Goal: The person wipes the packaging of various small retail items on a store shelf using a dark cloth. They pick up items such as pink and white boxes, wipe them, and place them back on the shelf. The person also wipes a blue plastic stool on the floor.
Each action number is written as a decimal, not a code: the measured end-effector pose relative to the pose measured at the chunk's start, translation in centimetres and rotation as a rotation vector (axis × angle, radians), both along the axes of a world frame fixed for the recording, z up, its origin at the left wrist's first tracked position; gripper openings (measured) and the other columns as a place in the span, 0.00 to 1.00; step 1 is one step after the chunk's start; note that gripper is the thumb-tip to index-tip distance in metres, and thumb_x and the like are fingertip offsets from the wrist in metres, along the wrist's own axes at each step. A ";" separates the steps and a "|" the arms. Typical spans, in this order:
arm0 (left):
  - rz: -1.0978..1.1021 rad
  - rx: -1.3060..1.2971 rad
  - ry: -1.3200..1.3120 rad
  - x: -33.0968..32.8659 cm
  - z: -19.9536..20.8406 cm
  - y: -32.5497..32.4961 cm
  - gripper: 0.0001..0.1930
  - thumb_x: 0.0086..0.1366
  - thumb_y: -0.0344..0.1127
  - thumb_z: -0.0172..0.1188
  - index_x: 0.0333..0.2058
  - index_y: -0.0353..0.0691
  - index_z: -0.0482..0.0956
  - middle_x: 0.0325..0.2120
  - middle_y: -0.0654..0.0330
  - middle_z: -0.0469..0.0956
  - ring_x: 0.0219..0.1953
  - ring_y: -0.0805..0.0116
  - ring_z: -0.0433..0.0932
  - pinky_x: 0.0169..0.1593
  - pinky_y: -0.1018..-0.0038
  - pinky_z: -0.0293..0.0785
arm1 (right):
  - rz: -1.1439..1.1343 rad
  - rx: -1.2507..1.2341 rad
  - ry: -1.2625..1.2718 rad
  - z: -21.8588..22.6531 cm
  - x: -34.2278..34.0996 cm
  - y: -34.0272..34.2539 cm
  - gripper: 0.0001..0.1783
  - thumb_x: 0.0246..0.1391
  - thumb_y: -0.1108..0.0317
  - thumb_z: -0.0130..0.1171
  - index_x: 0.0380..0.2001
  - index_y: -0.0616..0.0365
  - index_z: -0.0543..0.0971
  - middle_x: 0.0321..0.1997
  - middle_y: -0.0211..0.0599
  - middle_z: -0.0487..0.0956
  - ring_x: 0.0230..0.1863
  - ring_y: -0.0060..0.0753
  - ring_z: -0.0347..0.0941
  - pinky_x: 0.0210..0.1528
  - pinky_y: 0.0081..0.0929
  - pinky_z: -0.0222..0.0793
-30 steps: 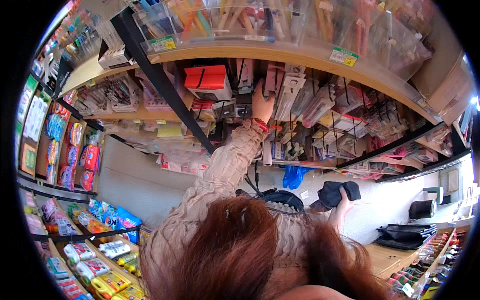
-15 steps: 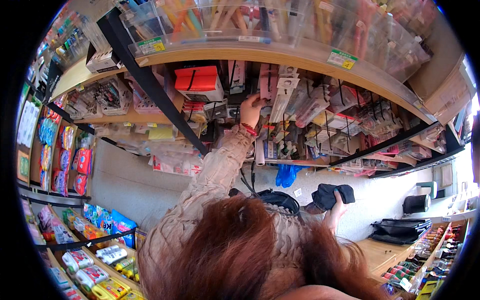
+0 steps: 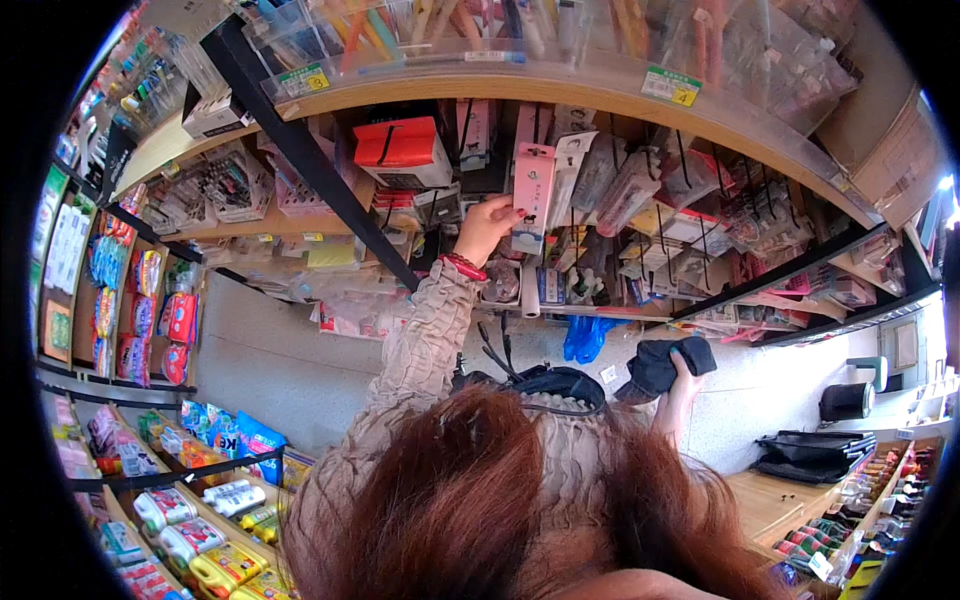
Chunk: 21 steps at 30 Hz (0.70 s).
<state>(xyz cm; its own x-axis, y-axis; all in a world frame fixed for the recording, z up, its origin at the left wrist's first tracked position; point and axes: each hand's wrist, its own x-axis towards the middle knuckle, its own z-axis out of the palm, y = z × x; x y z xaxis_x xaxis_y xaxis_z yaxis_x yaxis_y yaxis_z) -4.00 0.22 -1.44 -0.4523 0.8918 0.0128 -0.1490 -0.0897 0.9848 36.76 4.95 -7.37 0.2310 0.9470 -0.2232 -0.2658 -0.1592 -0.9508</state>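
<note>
My left hand (image 3: 487,225), with a red bracelet at its wrist, pinches the lower left side of a flat pink package (image 3: 533,185) that has a hang hole at its top. The package stands out in front of the other hanging goods; whether it is still on its hook I cannot tell. A pale slim package (image 3: 567,170) is right beside it. Lower down on the right, my right hand (image 3: 683,388) is closed around a soft black item (image 3: 655,366), perhaps folded cloth or a pouch. Long hair covers part of my arms.
A wooden shelf edge (image 3: 560,92) with clear bins runs above. A red-and-white box (image 3: 403,155) sits left of the hooks, near a dark slanting post (image 3: 300,150). Below hang a blue plastic bag (image 3: 583,338) and a black bag (image 3: 560,385). Bottles (image 3: 225,565) fill the lower left shelves.
My left hand has moved slightly left and down, and the pink package has come forward with it. My right hand has risen a little, still with the black item.
</note>
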 end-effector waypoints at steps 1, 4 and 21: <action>-0.005 0.009 0.017 -0.2 -0.4 -0.3 0.15 0.59 0.31 0.59 0.44 0.33 0.74 0.36 0.62 0.77 0.36 0.77 0.75 0.38 0.81 0.71 | 0.023 0.022 -0.021 0.1 -0.5 0.2 0.25 0.35 0.83 0.61 0.43 0.62 0.71 0.40 0.38 0.74 0.39 0.34 0.72 0.44 0.29 0.69; 0.014 -0.024 0.032 0.0 -0.9 -1.4 0.15 0.58 0.30 0.59 0.44 0.31 0.74 0.36 0.61 0.77 0.36 0.76 0.75 0.38 0.80 0.71 | 0.068 0.033 0.060 2.5 -2.3 -0.3 0.26 0.35 0.83 0.61 0.43 0.62 0.71 0.39 0.38 0.74 0.39 0.34 0.72 0.43 0.29 0.69; 0.103 0.053 0.667 10.5 3.2 -3.1 0.10 0.53 0.26 0.59 0.37 0.34 0.77 0.30 0.52 0.77 0.33 0.57 0.78 0.36 0.71 0.73 | 0.353 0.203 0.573 9.2 -11.4 0.4 0.24 0.36 0.84 0.56 0.42 0.61 0.72 0.39 0.36 0.76 0.42 0.36 0.72 0.49 0.31 0.66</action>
